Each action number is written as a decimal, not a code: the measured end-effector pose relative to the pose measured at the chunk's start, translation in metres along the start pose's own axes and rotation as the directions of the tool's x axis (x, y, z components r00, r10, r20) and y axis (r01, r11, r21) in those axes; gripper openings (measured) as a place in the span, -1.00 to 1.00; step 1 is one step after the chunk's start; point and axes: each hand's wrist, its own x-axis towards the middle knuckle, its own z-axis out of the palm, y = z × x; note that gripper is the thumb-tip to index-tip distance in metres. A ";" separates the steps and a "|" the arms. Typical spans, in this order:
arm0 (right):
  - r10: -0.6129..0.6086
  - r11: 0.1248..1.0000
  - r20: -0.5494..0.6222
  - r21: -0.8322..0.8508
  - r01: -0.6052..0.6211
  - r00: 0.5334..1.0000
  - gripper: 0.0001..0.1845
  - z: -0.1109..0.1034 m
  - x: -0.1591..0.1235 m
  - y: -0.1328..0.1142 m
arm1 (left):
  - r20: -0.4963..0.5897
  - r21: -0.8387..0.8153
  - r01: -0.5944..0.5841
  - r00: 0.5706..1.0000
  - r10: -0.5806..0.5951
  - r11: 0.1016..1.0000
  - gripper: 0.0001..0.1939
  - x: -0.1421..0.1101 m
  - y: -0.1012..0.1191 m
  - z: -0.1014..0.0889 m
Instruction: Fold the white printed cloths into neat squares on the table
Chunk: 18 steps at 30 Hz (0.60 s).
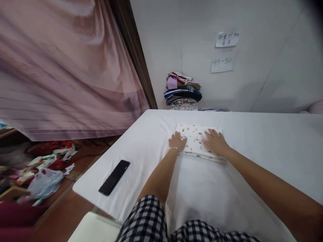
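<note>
Cloth [193, 144] touches left grip [177, 141], right grip [216, 142], both splayed

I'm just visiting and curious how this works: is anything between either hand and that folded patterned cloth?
No, nothing visible. The left hand rests on the left edge of the folded cloth, the right hand on its right side. The black phone lies apart from them, farther left on the table.

Printed bundle [193, 136]: matt cloth. Phone [114, 177]: smooth, glossy. 2 wall notes [222, 64]: paper. Curtain [101, 77]: softly shiny cloth.
</note>
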 end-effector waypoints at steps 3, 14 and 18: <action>0.045 0.999 0.004 0.014 -0.045 0.999 -0.31 0.006 0.012 0.003 | 0.000 0.011 -0.002 1.000 0.002 1.000 -0.25 0.000 0.000 -0.001; 0.423 0.564 -0.008 0.785 -0.256 0.906 -0.49 0.009 0.018 0.047 | 0.011 0.013 0.017 1.000 -0.017 1.000 -0.28 -0.004 0.003 -0.007; 0.515 0.316 0.188 0.866 -0.389 0.837 -0.44 0.002 0.007 0.071 | 0.014 0.017 0.021 1.000 -0.021 1.000 -0.28 -0.003 0.003 -0.006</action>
